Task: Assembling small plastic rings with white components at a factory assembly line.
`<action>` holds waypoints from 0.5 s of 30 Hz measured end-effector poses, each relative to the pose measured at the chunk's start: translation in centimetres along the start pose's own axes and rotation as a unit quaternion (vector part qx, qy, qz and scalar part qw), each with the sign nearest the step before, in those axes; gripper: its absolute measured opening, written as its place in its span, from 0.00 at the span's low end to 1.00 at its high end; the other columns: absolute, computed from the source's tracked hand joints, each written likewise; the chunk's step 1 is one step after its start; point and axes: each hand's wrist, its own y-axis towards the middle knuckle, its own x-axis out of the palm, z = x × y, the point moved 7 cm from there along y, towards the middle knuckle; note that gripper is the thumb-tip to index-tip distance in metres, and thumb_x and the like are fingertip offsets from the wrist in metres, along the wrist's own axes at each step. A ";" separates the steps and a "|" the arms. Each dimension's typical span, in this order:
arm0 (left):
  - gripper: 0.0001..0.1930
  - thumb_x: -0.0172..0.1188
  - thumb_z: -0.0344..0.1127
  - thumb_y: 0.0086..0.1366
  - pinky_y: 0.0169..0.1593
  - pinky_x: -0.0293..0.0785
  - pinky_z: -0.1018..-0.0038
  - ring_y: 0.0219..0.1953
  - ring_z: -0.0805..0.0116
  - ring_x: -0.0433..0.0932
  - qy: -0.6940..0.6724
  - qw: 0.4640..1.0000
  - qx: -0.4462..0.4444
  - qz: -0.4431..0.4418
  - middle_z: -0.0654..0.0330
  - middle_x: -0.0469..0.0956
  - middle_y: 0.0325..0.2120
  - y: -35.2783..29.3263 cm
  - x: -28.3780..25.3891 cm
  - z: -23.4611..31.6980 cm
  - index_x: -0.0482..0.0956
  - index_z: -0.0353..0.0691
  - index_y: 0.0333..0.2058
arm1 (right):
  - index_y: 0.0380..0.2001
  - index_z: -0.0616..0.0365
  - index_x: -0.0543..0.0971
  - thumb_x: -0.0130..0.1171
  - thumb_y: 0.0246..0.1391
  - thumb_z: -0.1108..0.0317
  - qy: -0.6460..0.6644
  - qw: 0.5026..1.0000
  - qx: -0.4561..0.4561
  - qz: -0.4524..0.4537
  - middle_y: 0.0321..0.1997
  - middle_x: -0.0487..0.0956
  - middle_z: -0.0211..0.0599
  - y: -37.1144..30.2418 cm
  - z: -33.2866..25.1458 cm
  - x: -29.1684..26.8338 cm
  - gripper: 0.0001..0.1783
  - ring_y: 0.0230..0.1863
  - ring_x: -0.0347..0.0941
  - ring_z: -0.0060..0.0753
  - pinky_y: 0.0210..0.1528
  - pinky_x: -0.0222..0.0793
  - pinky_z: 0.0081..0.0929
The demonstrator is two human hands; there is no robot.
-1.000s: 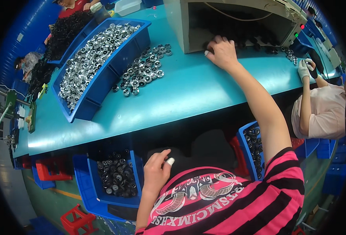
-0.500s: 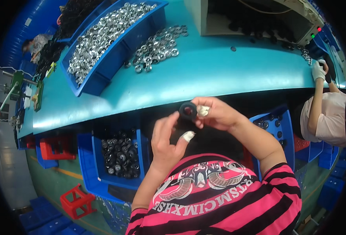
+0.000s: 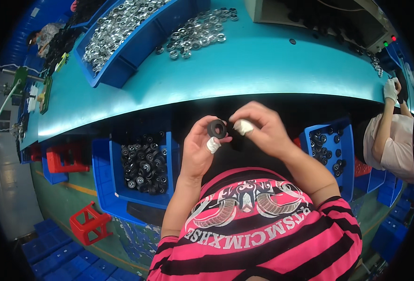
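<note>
A black rubber ring [image 3: 217,129] with a round hole stands pinched between the thumb and fingers of my left hand [image 3: 198,149]. White wrapping covers that thumb's tip. Just to the right, close to the ring, is my right hand [image 3: 266,129], its fingers bent toward a thumb that also has white wrapping. Something dark shows at those right fingertips, but against the black background I cannot make out what it is. Both hands are in front of my body, below the near edge of the teal workbench [image 3: 179,84].
A blue bin [image 3: 127,70] of shiny metal-and-black rings stands on the bench beside loose rings [image 3: 202,30]. Below are a left blue bin [image 3: 169,164] and a right blue bin [image 3: 347,187], both holding black wheels. A red stool [image 3: 90,222] stands left; a gloved co-worker [image 3: 390,136] sits right.
The black ring has passed from my right hand to my left. My right hand has drawn slightly away to the right. The view has shifted, so the bench appears higher.
</note>
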 end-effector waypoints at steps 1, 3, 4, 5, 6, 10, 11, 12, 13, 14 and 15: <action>0.32 0.70 0.33 0.65 0.58 0.81 0.60 0.53 0.60 0.81 -0.019 1.000 -0.013 -0.020 0.45 0.74 0.58 0.0 -0.3 0.0 0.66 0.33 0.64 | 0.44 0.58 0.85 0.65 0.60 0.70 -0.014 1.000 -0.005 0.023 0.37 0.80 0.34 1.0 -0.4 -0.8 0.09 0.39 0.79 0.28 0.41 0.74 0.26; 0.33 0.70 0.30 0.64 0.60 0.81 0.59 0.54 0.56 0.81 -0.083 0.995 -0.021 -0.043 0.41 0.73 0.61 -0.3 -0.7 0.0 0.66 0.34 0.64 | 0.45 0.57 0.84 0.65 0.59 0.69 -0.100 0.992 -0.059 0.047 0.41 0.81 0.37 4.5 -1.7 -2.7 0.11 0.41 0.80 0.34 0.42 0.75 0.28; 0.33 0.70 0.28 0.64 0.61 0.80 0.58 0.55 0.55 0.81 -0.109 0.992 -0.025 -0.052 0.40 0.72 0.61 -0.5 -0.7 -0.1 0.66 0.35 0.64 | 0.46 0.57 0.84 0.65 0.59 0.67 -0.174 0.977 -0.107 0.054 0.44 0.82 0.38 6.8 -2.1 -3.7 0.13 0.42 0.80 0.38 0.42 0.77 0.29; 0.31 0.70 0.28 0.64 0.61 0.80 0.59 0.56 0.56 0.81 -0.106 0.993 -0.026 -0.052 0.41 0.73 0.61 -0.6 -0.6 -0.1 0.67 0.35 0.64 | 0.49 0.55 0.83 0.65 0.59 0.65 -0.213 0.970 -0.101 0.058 0.50 0.81 0.41 9.3 -1.2 -4.5 0.15 0.46 0.79 0.42 0.47 0.77 0.33; 0.30 0.69 0.28 0.65 0.61 0.80 0.60 0.56 0.57 0.81 -0.104 0.993 -0.028 -0.054 0.42 0.73 0.60 -0.7 -0.5 -0.2 0.68 0.36 0.64 | 0.51 0.53 0.82 0.65 0.59 0.63 -0.255 0.960 -0.095 0.062 0.55 0.80 0.43 11.8 -0.2 -5.3 0.18 0.50 0.78 0.46 0.52 0.78 0.36; 0.30 0.69 0.27 0.65 0.62 0.80 0.61 0.57 0.56 0.81 -0.104 0.992 -0.030 -0.058 0.42 0.74 0.60 -0.8 -0.2 -0.6 0.68 0.38 0.64 | 0.59 0.45 0.80 0.64 0.60 0.58 -0.424 0.896 -0.105 0.080 0.63 0.75 0.42 18.4 4.7 -5.4 0.24 0.65 0.69 0.50 0.66 0.69 0.43; 0.31 0.69 0.27 0.64 0.63 0.79 0.60 0.58 0.55 0.80 -0.110 0.992 -0.032 -0.056 0.41 0.73 0.61 -0.9 -0.3 -0.6 0.68 0.37 0.64 | 0.60 0.43 0.80 0.65 0.59 0.57 -0.444 0.888 -0.094 0.079 0.63 0.75 0.42 19.2 5.3 -5.0 0.25 0.66 0.67 0.54 0.69 0.66 0.45; 0.32 0.69 0.26 0.64 0.63 0.79 0.59 0.58 0.53 0.80 -0.117 0.991 -0.034 -0.051 0.40 0.73 0.61 -1.0 -0.6 -0.7 0.67 0.36 0.64 | 0.60 0.42 0.80 0.65 0.59 0.56 -0.448 0.887 -0.087 0.075 0.63 0.75 0.42 19.7 5.7 -4.5 0.25 0.66 0.67 0.54 0.68 0.67 0.45; 0.32 0.69 0.25 0.63 0.63 0.79 0.58 0.58 0.51 0.80 -0.123 0.991 -0.036 -0.046 0.39 0.72 0.62 -1.1 -0.9 -0.8 0.66 0.36 0.65 | 0.60 0.41 0.80 0.65 0.59 0.56 -0.452 0.885 -0.079 0.072 0.62 0.76 0.42 20.0 6.0 -4.1 0.25 0.65 0.67 0.54 0.67 0.67 0.45; 0.32 0.69 0.25 0.63 0.63 0.79 0.58 0.58 0.51 0.80 -0.130 0.990 -0.034 -0.047 0.39 0.72 0.62 -1.1 -1.0 -0.8 0.66 0.36 0.65 | 0.60 0.40 0.80 0.66 0.59 0.56 -0.458 0.884 -0.071 0.070 0.61 0.76 0.42 20.3 6.4 -3.9 0.25 0.65 0.67 0.54 0.66 0.68 0.45; 0.32 0.69 0.25 0.63 0.63 0.79 0.58 0.58 0.51 0.80 -0.137 0.989 -0.033 -0.048 0.39 0.72 0.62 -1.1 -1.1 -0.7 0.66 0.36 0.65 | 0.60 0.39 0.80 0.66 0.58 0.55 -0.459 0.883 -0.076 0.063 0.60 0.76 0.42 20.4 7.0 -3.7 0.25 0.63 0.68 0.54 0.66 0.68 0.45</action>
